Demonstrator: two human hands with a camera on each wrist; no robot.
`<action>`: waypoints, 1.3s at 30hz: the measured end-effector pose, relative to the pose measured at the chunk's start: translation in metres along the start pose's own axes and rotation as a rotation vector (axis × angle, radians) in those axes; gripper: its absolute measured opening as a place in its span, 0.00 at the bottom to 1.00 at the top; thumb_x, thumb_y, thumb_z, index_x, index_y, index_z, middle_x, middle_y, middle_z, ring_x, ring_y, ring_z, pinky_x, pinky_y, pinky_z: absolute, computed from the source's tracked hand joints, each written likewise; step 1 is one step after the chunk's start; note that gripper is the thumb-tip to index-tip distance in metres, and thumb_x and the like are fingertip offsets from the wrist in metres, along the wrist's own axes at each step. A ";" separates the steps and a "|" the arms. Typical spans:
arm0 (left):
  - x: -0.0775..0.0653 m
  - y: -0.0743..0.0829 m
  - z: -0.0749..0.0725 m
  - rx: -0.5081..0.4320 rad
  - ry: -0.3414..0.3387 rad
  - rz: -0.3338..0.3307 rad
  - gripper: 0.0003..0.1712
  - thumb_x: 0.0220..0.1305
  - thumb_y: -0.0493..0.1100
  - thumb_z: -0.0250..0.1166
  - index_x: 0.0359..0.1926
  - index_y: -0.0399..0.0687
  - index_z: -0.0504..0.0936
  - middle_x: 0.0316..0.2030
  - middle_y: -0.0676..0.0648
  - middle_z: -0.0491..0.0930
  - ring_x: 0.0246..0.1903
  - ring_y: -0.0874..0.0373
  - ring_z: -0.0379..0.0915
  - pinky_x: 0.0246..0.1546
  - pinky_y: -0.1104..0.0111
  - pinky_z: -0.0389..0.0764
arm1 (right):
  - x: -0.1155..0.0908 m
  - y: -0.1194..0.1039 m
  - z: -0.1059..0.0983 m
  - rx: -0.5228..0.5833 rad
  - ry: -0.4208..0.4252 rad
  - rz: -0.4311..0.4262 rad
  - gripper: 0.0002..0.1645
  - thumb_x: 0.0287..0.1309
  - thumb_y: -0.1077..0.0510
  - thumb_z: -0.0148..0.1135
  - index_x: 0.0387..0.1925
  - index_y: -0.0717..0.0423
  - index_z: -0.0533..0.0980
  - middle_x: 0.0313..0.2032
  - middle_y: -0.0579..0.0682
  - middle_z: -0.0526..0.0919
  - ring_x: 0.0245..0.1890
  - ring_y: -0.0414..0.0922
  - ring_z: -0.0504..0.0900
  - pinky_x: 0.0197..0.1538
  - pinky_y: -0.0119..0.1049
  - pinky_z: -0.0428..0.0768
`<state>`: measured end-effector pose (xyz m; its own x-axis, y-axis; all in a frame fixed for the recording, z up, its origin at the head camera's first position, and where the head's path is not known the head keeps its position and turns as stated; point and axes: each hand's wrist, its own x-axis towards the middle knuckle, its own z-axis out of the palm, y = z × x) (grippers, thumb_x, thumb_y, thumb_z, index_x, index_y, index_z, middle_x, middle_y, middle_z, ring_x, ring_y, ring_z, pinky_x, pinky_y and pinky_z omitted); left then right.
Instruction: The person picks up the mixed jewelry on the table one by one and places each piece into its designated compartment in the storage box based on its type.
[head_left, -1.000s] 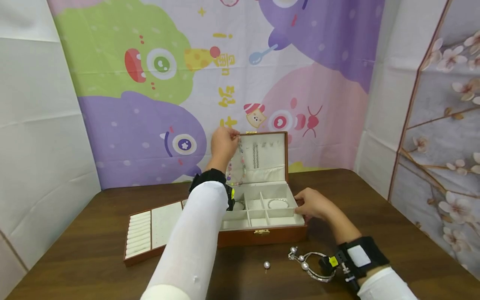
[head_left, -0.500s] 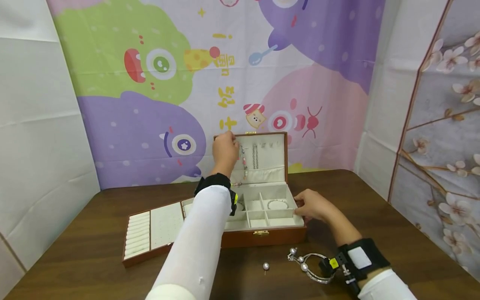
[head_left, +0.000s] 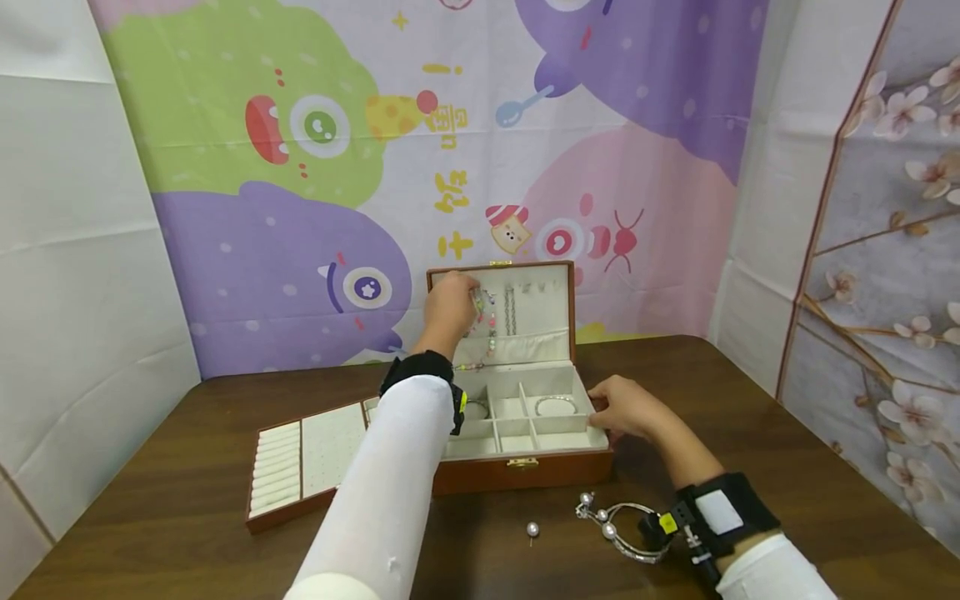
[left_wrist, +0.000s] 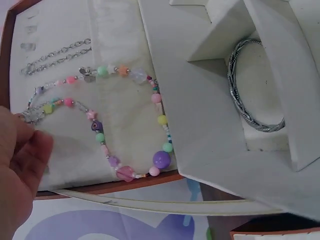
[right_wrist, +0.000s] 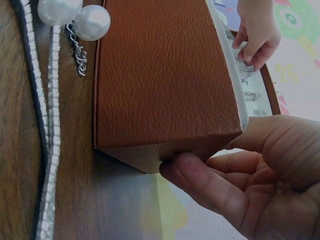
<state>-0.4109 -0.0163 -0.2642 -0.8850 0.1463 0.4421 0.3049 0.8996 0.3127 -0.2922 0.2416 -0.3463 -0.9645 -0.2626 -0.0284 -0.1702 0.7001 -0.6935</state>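
My left hand (head_left: 448, 308) is raised at the upper left of the lid (head_left: 543, 308) of a brown jewelry box (head_left: 525, 477). Its thumb and fingers pinch the end of a colourful beaded necklace (left_wrist: 161, 160), whose loop hangs down over the white lining and fabric pocket. A silver chain (left_wrist: 55, 56) hangs beside it on the lid. My right hand (head_left: 633, 407) grips the right side wall of the box; in the right wrist view, fingers (right_wrist: 200, 175) lie against the leather outside and the thumb goes over the rim. Silver bangles (head_left: 556, 407) lie in the lower compartments.
A side tray with ring rolls (head_left: 276, 471) extends to the left of the box. In front lie a pearl pin (head_left: 532, 530) and a pearl-trimmed bracelet (head_left: 609, 531), under my right wrist. A cartoon cloth (head_left: 300, 275) hangs close behind the lid.
My left hand has come down from the lid's top edge to just below it, still holding the necklace, whose loop has swung. My right hand has stayed on the box.
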 end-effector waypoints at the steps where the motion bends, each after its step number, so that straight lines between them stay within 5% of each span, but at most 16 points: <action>1: 0.000 0.001 0.000 -0.001 -0.029 0.006 0.23 0.63 0.32 0.62 0.58 0.52 0.81 0.57 0.45 0.76 0.55 0.49 0.73 0.54 0.58 0.76 | 0.000 0.000 0.000 -0.003 -0.001 -0.002 0.28 0.53 0.70 0.63 0.56 0.80 0.70 0.37 0.63 0.84 0.26 0.49 0.85 0.26 0.42 0.84; 11: -0.010 0.006 -0.005 -0.014 -0.195 0.081 0.23 0.65 0.31 0.59 0.60 0.48 0.77 0.57 0.41 0.67 0.53 0.46 0.71 0.52 0.59 0.75 | 0.001 -0.001 0.001 0.007 -0.005 0.017 0.28 0.54 0.71 0.62 0.57 0.80 0.70 0.37 0.62 0.84 0.25 0.48 0.84 0.26 0.41 0.84; 21: -0.014 -0.006 -0.008 -0.072 -0.170 0.108 0.20 0.65 0.33 0.59 0.58 0.44 0.79 0.57 0.39 0.71 0.54 0.46 0.72 0.54 0.60 0.75 | -0.001 -0.001 0.001 -0.037 0.001 -0.026 0.28 0.53 0.70 0.64 0.55 0.81 0.71 0.35 0.60 0.84 0.22 0.46 0.83 0.26 0.43 0.84; 30: -0.034 0.002 0.002 0.173 -0.285 -0.091 0.15 0.65 0.50 0.64 0.42 0.42 0.83 0.43 0.43 0.83 0.42 0.47 0.80 0.42 0.57 0.81 | -0.003 -0.001 -0.001 -0.069 0.005 -0.038 0.25 0.54 0.70 0.63 0.53 0.80 0.73 0.32 0.58 0.84 0.22 0.46 0.82 0.26 0.42 0.83; 39: -0.044 0.015 0.020 0.209 -0.311 -0.241 0.30 0.59 0.63 0.67 0.49 0.45 0.84 0.48 0.40 0.80 0.45 0.45 0.77 0.39 0.56 0.82 | -0.001 -0.003 0.003 -0.048 -0.007 -0.020 0.27 0.53 0.70 0.63 0.55 0.80 0.71 0.37 0.62 0.84 0.27 0.48 0.84 0.26 0.40 0.84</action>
<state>-0.3742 -0.0011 -0.2957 -0.9956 0.0103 0.0930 0.0275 0.9823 0.1852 -0.2903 0.2378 -0.3463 -0.9594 -0.2814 -0.0207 -0.1986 0.7258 -0.6587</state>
